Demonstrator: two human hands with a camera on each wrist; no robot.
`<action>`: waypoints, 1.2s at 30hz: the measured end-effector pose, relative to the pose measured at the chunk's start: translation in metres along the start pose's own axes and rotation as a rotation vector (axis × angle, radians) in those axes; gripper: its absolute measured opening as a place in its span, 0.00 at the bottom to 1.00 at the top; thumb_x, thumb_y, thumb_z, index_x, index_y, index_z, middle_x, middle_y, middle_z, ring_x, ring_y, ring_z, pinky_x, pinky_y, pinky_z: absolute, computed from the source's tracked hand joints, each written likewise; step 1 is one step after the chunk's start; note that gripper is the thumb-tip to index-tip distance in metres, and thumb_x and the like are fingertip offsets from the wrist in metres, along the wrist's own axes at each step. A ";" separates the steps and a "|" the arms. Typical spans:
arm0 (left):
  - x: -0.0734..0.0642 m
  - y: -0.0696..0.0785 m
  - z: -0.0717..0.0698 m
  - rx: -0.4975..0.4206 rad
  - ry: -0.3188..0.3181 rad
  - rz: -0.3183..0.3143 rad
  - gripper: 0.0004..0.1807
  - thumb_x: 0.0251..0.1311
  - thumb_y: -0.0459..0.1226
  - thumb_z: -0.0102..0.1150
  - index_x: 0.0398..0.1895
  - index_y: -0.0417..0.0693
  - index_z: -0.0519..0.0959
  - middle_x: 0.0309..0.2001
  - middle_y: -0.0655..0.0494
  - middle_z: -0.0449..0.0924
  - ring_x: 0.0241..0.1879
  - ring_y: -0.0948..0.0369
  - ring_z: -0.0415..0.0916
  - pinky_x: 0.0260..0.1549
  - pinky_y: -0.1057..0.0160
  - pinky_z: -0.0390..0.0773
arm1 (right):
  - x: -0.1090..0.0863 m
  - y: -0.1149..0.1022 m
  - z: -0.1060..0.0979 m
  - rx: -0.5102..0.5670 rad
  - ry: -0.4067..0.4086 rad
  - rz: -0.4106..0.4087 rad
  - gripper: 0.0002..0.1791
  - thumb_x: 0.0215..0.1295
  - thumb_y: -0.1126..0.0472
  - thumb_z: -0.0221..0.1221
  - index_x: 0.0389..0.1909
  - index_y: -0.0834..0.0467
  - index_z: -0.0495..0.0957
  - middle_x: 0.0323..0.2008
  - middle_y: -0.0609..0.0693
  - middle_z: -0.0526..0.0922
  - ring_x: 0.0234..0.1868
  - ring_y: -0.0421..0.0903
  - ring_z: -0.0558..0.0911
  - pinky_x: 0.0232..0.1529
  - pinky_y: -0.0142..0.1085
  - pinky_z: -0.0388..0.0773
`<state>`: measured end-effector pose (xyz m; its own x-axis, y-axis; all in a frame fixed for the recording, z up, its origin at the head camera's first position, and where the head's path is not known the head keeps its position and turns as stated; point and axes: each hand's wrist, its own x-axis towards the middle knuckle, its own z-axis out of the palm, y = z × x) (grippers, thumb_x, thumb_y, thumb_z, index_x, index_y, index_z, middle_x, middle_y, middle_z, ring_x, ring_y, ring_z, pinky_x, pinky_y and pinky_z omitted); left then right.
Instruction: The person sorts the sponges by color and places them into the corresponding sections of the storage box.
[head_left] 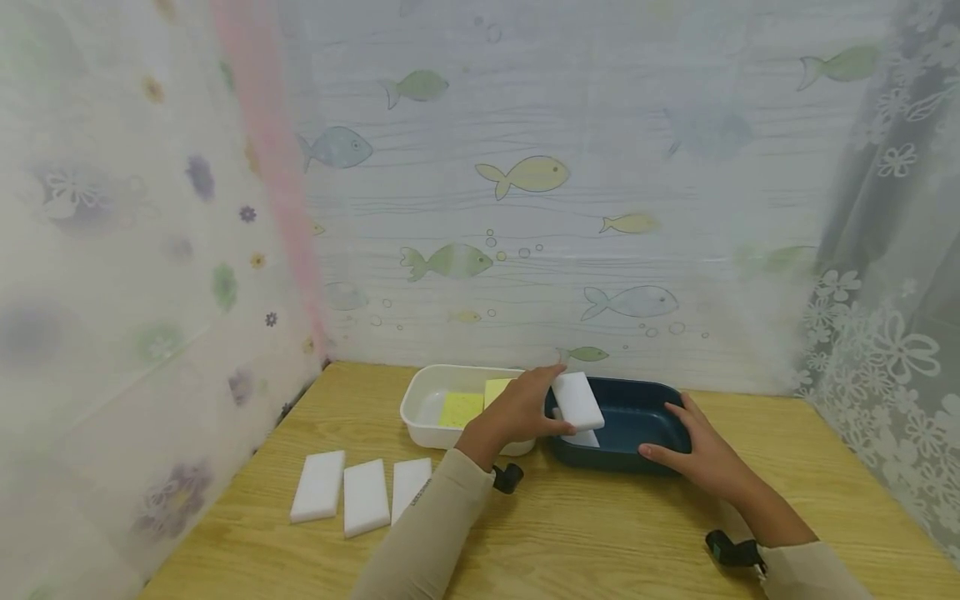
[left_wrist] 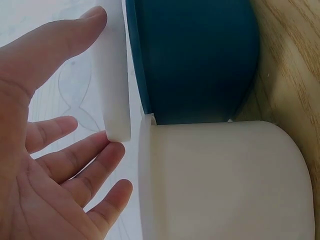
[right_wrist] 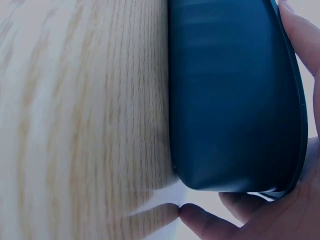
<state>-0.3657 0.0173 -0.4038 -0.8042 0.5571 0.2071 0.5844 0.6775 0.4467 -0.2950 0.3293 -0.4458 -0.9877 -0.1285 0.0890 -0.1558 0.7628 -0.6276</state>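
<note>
My left hand (head_left: 517,404) pinches a white sponge block (head_left: 578,401) between thumb and fingertips, above the left end of a dark blue basin (head_left: 637,417). In the left wrist view the block (left_wrist: 116,75) stands on edge beside the basin's rim, the thumb at one end and fingertips at the other. Part of another white block (head_left: 588,437) shows inside the blue basin, beneath the held one. At the basin's right end, my right hand (head_left: 708,450) grips it, thumb on the front rim and fingers round the far corner.
A white basin (head_left: 420,417) stands against the blue one on its left, holding yellow sponges (head_left: 460,410), partly behind my left hand. Three white blocks (head_left: 318,486) lie in a row on the wooden table (head_left: 570,533) at the left; my left sleeve overlaps the nearest. Printed curtains hang behind.
</note>
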 end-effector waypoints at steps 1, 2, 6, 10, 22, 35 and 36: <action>0.000 0.000 0.000 0.000 -0.001 0.001 0.59 0.52 0.53 0.80 0.83 0.55 0.55 0.77 0.57 0.66 0.70 0.56 0.69 0.68 0.53 0.74 | 0.000 0.000 0.000 0.000 0.000 -0.001 0.60 0.65 0.35 0.66 0.82 0.65 0.46 0.82 0.69 0.30 0.78 0.80 0.43 0.63 0.81 0.52; 0.000 -0.001 0.001 0.000 -0.002 0.003 0.59 0.52 0.53 0.80 0.83 0.55 0.55 0.77 0.57 0.66 0.70 0.57 0.69 0.68 0.54 0.74 | 0.000 0.000 0.000 0.001 0.001 -0.001 0.60 0.65 0.35 0.66 0.82 0.65 0.46 0.82 0.69 0.30 0.78 0.80 0.42 0.63 0.81 0.52; 0.001 -0.003 0.003 -0.004 0.001 0.009 0.58 0.53 0.53 0.79 0.83 0.56 0.55 0.76 0.57 0.66 0.70 0.57 0.69 0.68 0.54 0.74 | 0.000 0.000 0.000 0.002 0.002 -0.007 0.59 0.66 0.36 0.66 0.82 0.65 0.46 0.82 0.69 0.30 0.77 0.80 0.42 0.63 0.81 0.52; 0.001 -0.004 0.004 -0.004 -0.008 0.005 0.58 0.53 0.54 0.79 0.83 0.56 0.55 0.77 0.57 0.65 0.71 0.57 0.68 0.68 0.54 0.74 | 0.000 0.000 0.001 0.005 0.000 -0.010 0.59 0.66 0.35 0.66 0.82 0.64 0.46 0.82 0.69 0.29 0.77 0.80 0.42 0.62 0.81 0.52; 0.002 -0.006 0.005 0.021 -0.027 0.022 0.56 0.55 0.57 0.76 0.83 0.55 0.56 0.80 0.59 0.60 0.78 0.58 0.59 0.75 0.55 0.64 | 0.001 0.002 0.000 0.007 -0.002 -0.012 0.59 0.66 0.35 0.65 0.82 0.65 0.47 0.82 0.69 0.29 0.78 0.79 0.42 0.63 0.80 0.53; 0.001 -0.002 0.006 0.053 -0.062 0.009 0.52 0.59 0.57 0.73 0.82 0.57 0.57 0.74 0.61 0.71 0.74 0.59 0.67 0.75 0.52 0.64 | 0.000 0.001 0.000 0.001 -0.002 -0.014 0.60 0.66 0.34 0.65 0.82 0.65 0.47 0.82 0.69 0.30 0.78 0.79 0.43 0.63 0.80 0.54; 0.001 -0.002 0.007 0.056 -0.069 0.013 0.51 0.60 0.57 0.72 0.82 0.57 0.58 0.73 0.60 0.73 0.73 0.60 0.69 0.74 0.52 0.65 | 0.000 0.001 0.000 0.002 -0.002 -0.015 0.60 0.66 0.34 0.65 0.82 0.65 0.47 0.82 0.69 0.30 0.78 0.79 0.43 0.63 0.80 0.54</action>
<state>-0.3668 0.0200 -0.4103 -0.7883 0.5964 0.1512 0.6012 0.6946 0.3951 -0.2951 0.3301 -0.4464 -0.9853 -0.1412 0.0966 -0.1704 0.7597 -0.6275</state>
